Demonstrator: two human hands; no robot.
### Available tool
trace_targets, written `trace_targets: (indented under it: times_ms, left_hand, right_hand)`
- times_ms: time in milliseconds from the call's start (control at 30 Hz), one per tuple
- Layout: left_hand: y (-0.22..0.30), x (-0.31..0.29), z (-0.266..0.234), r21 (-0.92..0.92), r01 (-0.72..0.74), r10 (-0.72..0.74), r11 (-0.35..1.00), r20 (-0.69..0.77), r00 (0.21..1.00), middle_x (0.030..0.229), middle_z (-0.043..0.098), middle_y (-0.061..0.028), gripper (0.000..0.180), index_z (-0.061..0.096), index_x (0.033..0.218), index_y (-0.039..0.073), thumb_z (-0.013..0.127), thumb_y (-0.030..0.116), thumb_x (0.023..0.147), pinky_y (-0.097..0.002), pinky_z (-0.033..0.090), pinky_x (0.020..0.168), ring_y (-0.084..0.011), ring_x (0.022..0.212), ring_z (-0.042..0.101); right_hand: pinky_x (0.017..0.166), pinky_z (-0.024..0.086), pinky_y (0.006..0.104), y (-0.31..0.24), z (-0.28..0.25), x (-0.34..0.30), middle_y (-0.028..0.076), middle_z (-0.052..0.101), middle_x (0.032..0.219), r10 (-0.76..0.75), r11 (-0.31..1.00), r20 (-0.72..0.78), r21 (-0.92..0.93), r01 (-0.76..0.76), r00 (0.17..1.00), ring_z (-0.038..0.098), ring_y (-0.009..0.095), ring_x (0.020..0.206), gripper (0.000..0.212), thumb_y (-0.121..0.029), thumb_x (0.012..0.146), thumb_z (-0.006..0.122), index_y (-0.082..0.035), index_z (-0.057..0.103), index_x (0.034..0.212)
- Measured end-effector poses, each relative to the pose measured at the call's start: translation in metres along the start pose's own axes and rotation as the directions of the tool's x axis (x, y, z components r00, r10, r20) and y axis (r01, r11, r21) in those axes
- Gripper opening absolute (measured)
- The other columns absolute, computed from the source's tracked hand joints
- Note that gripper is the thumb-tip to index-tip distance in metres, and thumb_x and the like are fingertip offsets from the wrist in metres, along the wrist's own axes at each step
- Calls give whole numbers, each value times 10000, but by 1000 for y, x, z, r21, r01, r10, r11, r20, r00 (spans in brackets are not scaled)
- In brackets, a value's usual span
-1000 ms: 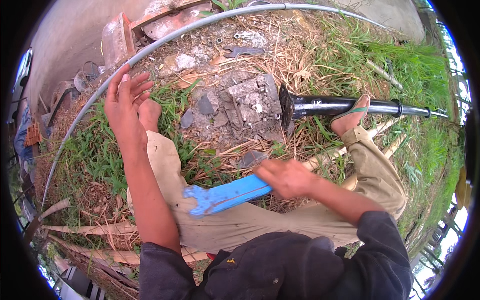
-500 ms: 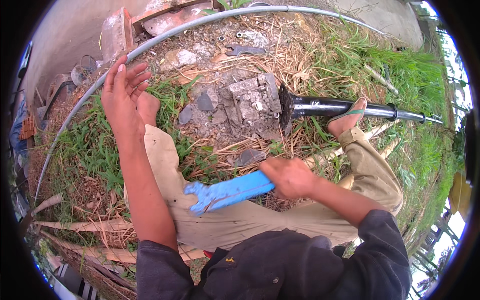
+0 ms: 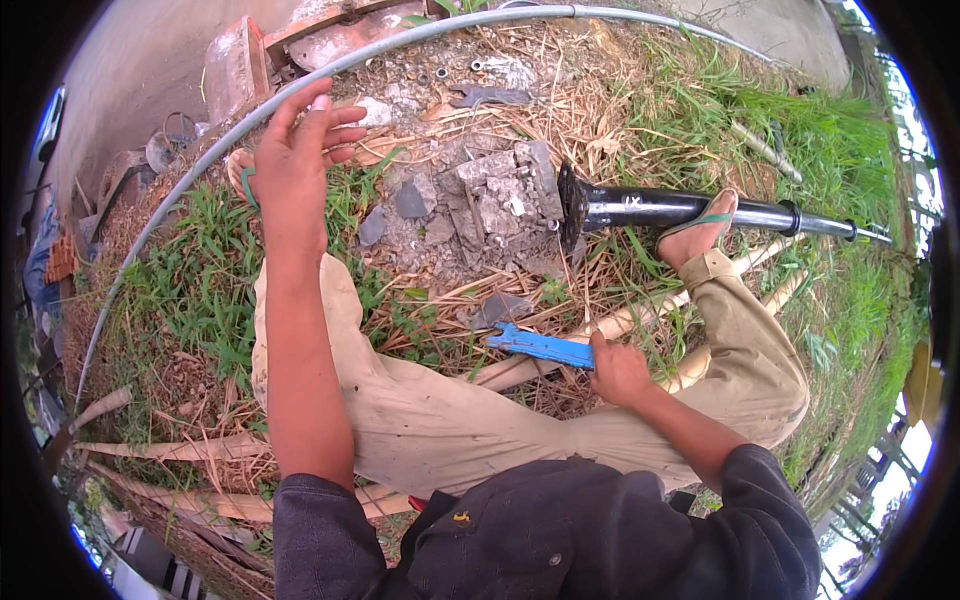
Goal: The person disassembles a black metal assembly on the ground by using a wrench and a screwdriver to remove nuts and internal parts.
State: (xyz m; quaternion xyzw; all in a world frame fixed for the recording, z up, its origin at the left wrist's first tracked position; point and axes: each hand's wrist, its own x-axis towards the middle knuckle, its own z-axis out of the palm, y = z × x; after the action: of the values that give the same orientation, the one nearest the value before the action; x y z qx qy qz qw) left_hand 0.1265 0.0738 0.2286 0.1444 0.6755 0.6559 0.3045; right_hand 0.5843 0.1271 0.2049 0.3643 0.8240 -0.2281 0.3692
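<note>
Diffuse daylight; glint on black pole [image 3: 665, 209]; right rim warped, perhaps overexposed.

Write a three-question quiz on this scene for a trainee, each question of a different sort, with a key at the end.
1. Short answer: Which hand grips the blue open-end wrench?
2. True or false: The black pole stands upright.
3. Multiple choice: How is the left hand held?
A. Wrapped around the wrench
B. Raised and open, with no tool in it
C. Clenched around the black pole

Key:
1. The right hand.
2. False: it lies on its side, its flange toward the concrete rubble.
3. B.
</note>
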Motion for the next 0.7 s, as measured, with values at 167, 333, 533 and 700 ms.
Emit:
trace_targets:
  times_ms: [167,333,533,700]
  left_hand:
    - [3,3,26,36,-16,14,999,49,999,1088,756,-113,314,641,1330,84,551,250,1079,-283,526,828,-141,929,698]
    - [-2,5,49,122,-11,-5,992,125,992,1067,759,-120,365,600,1372,47,578,242,1064,-274,531,809,-139,920,697]
    - [-6,3,61,240,-26,-13,970,160,987,1051,753,-130,404,569,1400,17,594,224,1053,-280,531,820,-147,927,689]
    - [-12,6,64,288,-51,-9,956,203,979,1062,750,-125,397,577,1401,38,596,232,1055,-293,533,839,-156,950,692]
  right_hand:
    - [698,561,545,16,14,-8,276,685,927,97,992,-60,90,-91,993,700,474,823,459,-239,850,708,30,462,1128]
    - [672,555,530,13,19,7,252,688,957,107,994,-42,-21,-108,993,709,435,847,642,-581,933,661,-25,490,1203]
    - [657,570,504,5,-17,75,228,703,939,-5,990,-273,135,43,962,727,397,812,538,-521,948,660,-32,592,1164]
    - [702,575,539,-20,-45,161,244,722,865,180,962,-452,268,-60,874,722,442,806,474,-454,968,658,-3,603,1100]
